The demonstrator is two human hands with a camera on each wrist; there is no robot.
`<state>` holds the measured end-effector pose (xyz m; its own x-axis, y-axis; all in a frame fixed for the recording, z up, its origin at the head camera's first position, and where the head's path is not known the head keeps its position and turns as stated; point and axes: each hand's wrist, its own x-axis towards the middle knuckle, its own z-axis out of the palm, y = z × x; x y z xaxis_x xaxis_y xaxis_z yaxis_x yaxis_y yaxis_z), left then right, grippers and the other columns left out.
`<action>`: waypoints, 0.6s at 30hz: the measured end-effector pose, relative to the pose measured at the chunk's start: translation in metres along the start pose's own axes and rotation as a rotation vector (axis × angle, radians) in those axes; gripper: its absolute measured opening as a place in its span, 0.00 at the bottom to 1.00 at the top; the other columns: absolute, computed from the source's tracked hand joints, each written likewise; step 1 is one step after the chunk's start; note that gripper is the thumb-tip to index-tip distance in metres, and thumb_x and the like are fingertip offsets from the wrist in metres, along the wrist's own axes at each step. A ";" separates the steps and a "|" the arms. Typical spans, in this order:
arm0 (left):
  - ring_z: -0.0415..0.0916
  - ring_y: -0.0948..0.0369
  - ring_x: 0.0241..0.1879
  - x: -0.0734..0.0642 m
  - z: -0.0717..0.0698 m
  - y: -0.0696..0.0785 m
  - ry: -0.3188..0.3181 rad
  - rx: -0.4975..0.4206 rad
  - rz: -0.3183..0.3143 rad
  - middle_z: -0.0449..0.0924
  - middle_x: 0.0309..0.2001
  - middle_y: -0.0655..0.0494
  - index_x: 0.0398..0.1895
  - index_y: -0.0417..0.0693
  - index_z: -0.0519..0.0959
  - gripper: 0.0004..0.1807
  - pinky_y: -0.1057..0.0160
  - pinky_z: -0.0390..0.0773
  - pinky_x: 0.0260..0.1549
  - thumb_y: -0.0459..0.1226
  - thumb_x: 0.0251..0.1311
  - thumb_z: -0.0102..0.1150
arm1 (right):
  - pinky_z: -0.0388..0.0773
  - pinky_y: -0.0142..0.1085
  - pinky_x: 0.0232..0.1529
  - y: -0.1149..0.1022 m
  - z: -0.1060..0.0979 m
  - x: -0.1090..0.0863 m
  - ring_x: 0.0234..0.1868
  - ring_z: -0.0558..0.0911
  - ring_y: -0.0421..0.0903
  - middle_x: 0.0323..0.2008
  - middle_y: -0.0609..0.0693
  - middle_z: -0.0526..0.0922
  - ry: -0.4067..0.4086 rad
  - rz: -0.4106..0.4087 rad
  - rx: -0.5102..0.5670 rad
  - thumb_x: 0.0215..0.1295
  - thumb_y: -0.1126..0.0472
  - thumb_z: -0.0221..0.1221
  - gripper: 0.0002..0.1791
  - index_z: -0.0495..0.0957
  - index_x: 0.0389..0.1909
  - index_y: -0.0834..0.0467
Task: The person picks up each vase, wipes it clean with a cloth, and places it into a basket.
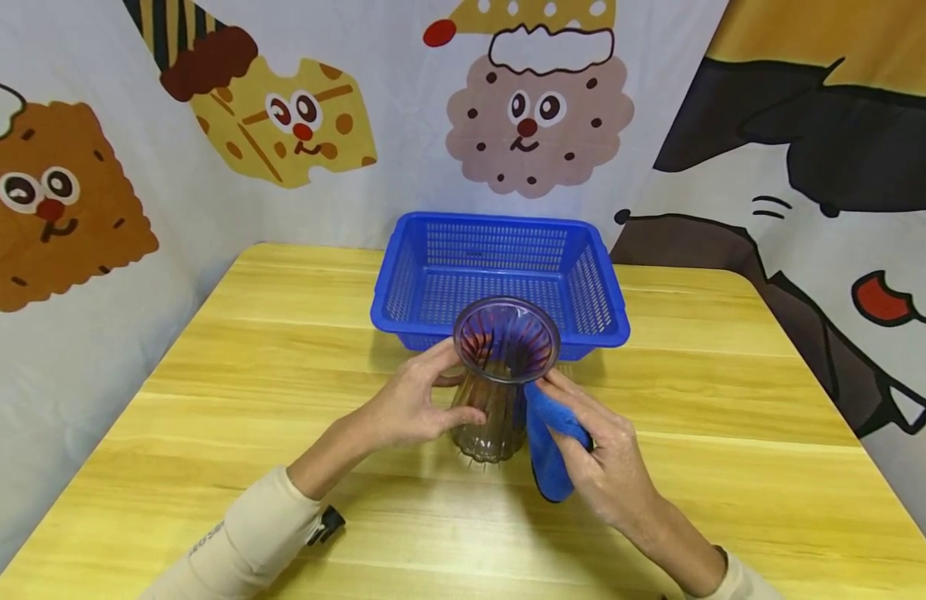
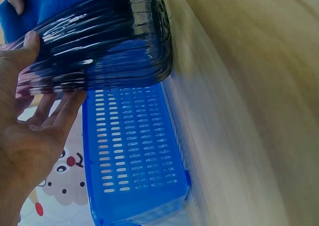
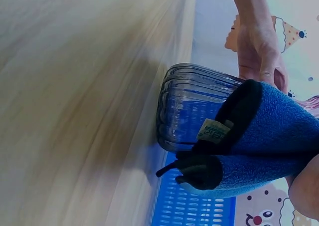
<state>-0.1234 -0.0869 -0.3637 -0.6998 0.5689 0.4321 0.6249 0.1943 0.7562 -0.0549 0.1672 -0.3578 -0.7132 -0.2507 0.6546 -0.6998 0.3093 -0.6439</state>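
Note:
A ribbed, dark-tinted glass vase [image 1: 496, 425] with a flared purplish rim stands upright over the wooden table. My left hand [image 1: 402, 404] grips its left side, thumb across the front and fingers behind. In the left wrist view, that thumb and the fingers lie on opposite sides of the ribbed glass [image 2: 114, 41]. On the right, my right hand [image 1: 613, 458] holds a folded blue cloth [image 1: 548, 454], its fingertips at the vase's rim. The cloth hangs down beside the glass; its dark edging and a small label [image 3: 213, 131] show in the right wrist view.
Just behind the vase is a blue plastic basket [image 1: 387, 292] with slotted walls, overlapped by the rim in the head view. The wooden table [image 1: 282, 333] reaches back to a white cloth backdrop [image 1: 410, 167] printed with cartoon figures.

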 end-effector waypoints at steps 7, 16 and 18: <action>0.69 0.49 0.67 0.001 0.001 0.001 0.021 -0.005 -0.006 0.69 0.69 0.46 0.70 0.39 0.71 0.47 0.65 0.82 0.52 0.31 0.43 0.83 | 0.73 0.39 0.66 0.002 0.000 -0.001 0.64 0.77 0.53 0.64 0.58 0.77 0.005 -0.023 -0.031 0.60 0.81 0.58 0.25 0.81 0.58 0.66; 0.72 0.49 0.64 0.000 0.004 0.001 0.050 -0.076 -0.029 0.73 0.64 0.46 0.67 0.38 0.72 0.46 0.64 0.83 0.51 0.30 0.41 0.84 | 0.73 0.35 0.66 0.002 -0.001 -0.004 0.63 0.78 0.52 0.63 0.56 0.78 -0.013 0.024 -0.084 0.60 0.81 0.59 0.24 0.82 0.56 0.66; 0.72 0.50 0.64 0.000 0.004 0.001 0.053 -0.079 -0.037 0.73 0.64 0.46 0.68 0.38 0.72 0.47 0.64 0.83 0.50 0.30 0.40 0.84 | 0.73 0.34 0.66 0.002 -0.002 -0.004 0.63 0.78 0.52 0.63 0.56 0.79 -0.019 0.033 -0.091 0.60 0.81 0.59 0.24 0.83 0.57 0.65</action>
<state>-0.1214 -0.0834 -0.3649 -0.7406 0.5188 0.4270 0.5705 0.1498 0.8075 -0.0533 0.1703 -0.3611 -0.7368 -0.2567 0.6255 -0.6702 0.3995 -0.6255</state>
